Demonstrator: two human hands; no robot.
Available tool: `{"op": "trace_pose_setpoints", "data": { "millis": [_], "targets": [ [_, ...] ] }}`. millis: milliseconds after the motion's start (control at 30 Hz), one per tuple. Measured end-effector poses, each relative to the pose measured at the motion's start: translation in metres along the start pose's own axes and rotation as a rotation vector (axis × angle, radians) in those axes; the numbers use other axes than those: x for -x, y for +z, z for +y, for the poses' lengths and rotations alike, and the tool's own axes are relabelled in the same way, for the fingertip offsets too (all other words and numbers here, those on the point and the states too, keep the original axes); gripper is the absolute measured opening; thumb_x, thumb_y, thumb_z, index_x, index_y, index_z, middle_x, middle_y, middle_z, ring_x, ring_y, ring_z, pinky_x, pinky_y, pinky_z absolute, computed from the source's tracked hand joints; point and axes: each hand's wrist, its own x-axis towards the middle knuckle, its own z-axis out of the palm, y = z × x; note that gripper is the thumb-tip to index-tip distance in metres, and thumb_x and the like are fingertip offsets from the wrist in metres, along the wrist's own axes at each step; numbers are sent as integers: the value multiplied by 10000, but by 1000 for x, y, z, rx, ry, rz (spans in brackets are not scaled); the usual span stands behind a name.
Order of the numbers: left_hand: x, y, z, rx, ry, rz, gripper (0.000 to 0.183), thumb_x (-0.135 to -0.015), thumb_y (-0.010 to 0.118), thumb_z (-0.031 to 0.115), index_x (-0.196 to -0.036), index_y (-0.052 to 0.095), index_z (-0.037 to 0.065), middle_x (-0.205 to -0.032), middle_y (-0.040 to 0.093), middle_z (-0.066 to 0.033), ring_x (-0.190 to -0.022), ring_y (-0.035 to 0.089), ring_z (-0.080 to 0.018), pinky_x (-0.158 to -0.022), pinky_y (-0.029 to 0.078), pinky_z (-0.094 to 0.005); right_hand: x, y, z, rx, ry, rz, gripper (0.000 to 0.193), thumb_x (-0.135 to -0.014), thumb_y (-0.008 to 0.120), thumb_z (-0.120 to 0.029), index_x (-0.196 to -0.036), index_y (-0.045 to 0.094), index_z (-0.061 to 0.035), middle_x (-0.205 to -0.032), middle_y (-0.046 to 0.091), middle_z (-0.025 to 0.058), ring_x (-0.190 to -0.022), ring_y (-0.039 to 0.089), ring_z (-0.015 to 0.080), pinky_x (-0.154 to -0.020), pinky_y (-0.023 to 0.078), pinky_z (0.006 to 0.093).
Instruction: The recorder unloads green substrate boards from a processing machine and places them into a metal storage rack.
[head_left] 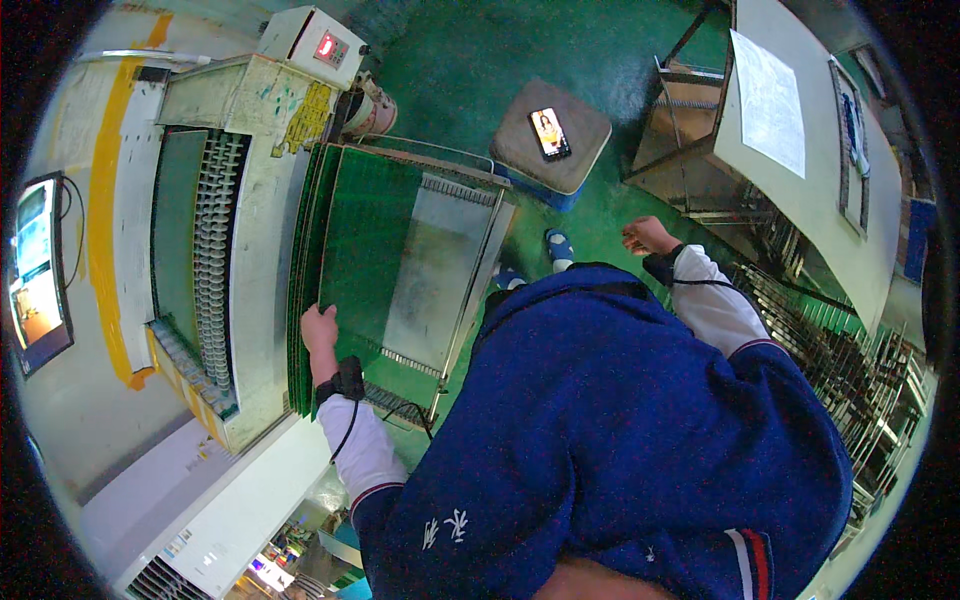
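My left hand [320, 332] rests on the near edge of a stack of green boards [345, 250] standing on edge in a wire cart [440, 270]; its fingers curl over the top of the boards. My right hand [648, 237] hangs free to the right, fingers loosely curled, holding nothing, near a metal rack [690, 140]. Both wrists wear black bands with cables. My blue jacket fills the lower middle of the view.
A conveyor machine [215, 230] with rollers stands left of the boards, with a control box [315, 45] on top. A screen [35, 270] is at far left. A stool with a phone [550, 135] stands ahead. Racks of boards [840, 350] line the right.
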Motion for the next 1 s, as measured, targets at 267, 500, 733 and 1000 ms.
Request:
{"op": "trace_pose_setpoints", "data": {
  "millis": [267,500,733,1000],
  "targets": [
    [-3,2,-5,-9,-5,8,262,-742,631,216,-918,626,22,-845,622,-194,-799,591,-359,-687,452,-421,-21,-4,10,60,-131,-107,97,-832,531,-161,-786,509,-78,-613,480,7,-520,489,109,-396,353,244],
    [-19,9,-2,28,37,-16,266,-745,631,218,-934,624,32,-864,618,-199,-819,584,-366,-703,448,-428,-61,-64,51,627,-882,-276,144,-825,564,-262,-830,533,-121,-667,546,-7,-611,533,109,-451,403,300],
    [-11,9,-22,-16,32,-7,300,-743,631,244,-931,620,10,-875,616,-208,-829,583,-372,-714,450,-429,-18,-18,23,71,-126,-122,126,-840,541,-252,-796,519,-136,-656,546,5,-574,518,119,-413,373,258],
    [-12,6,-18,-48,24,-8,312,-744,623,247,-918,615,-13,-869,613,-221,-830,580,-380,-711,451,-435,-10,3,13,42,-44,-5,103,-846,500,-140,-760,483,-85,-551,429,-5,-443,383,92,-358,266,242]
  ]
}}
